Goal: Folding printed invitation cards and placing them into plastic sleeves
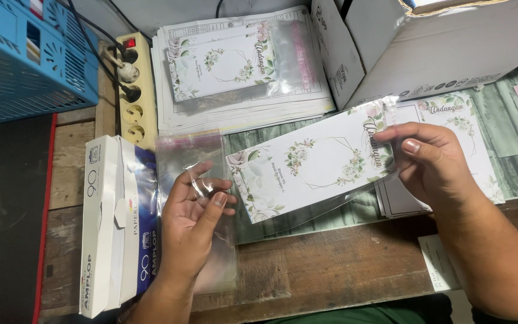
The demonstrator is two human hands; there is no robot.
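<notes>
The worn wooden desk point(331, 264) carries everything here. At its far right stands a large white cardboard box point(427, 54) with its flaps open. Left of that box lies a wide stack of white printed paper sheets point(241, 108), topped by a floral card in a clear sleeve point(223, 60). Further left of the box are a cream power strip point(132, 90) with black plugs and a blue plastic crate point(25, 60). Well below and left of the box, at the desk's near left, sits a long white and blue carton of envelopes point(115, 228).

Just below the box, the white rectangular floral invitation card in a clear plastic sleeve point(313, 162) is held tilted above the desk. The right hand point(433, 162) pinches its right end between thumb and fingers, so the card stretches leftward from that hand. Beneath that hand lies a pile of matching floral cards point(469, 132).

The left hand point(199, 210) sits just left of the card's lower left corner, fingers loosely curled and pinching an empty clear plastic sleeve point(187, 156) that lies beside the carton.
</notes>
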